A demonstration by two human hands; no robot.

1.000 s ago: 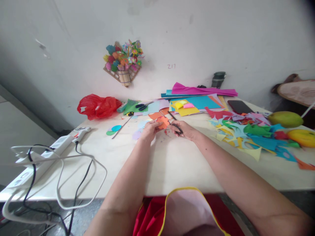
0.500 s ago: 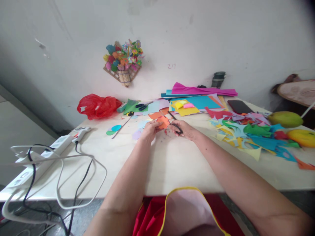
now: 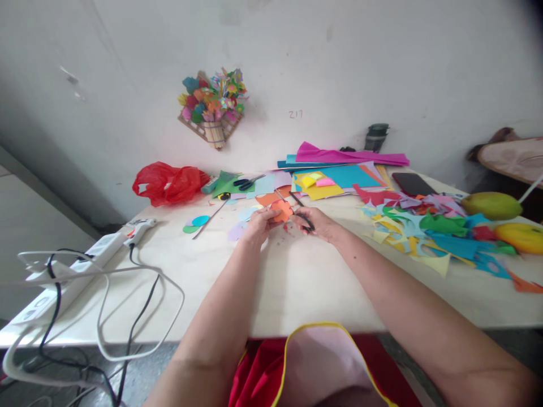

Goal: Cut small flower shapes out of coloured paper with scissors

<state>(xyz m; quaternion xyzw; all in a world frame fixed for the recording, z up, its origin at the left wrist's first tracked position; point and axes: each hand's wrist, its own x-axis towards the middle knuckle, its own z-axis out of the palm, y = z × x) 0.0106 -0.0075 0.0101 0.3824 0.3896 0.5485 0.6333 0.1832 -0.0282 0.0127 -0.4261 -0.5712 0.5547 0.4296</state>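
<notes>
Near the middle of the table, my left hand pinches an orange paper piece with a scalloped, flower-like edge. My right hand, just right of it, is closed around black-handled scissors. The scissors' tips lie close to the paper's right edge; whether they touch it is too small to tell. Behind the hands lies a larger orange sheet. Tiny paper bits are scattered on the table under the hands. Blue and green paper circles lie to the left.
Paper scraps, a phone and two mangoes are at the right. Coloured sheets lie at the back. A red plastic bag sits back left. A power strip with looping cables occupies the left side.
The orange paper has turned or shifted very slightly between my fingers. Both arms are almost where they were.
</notes>
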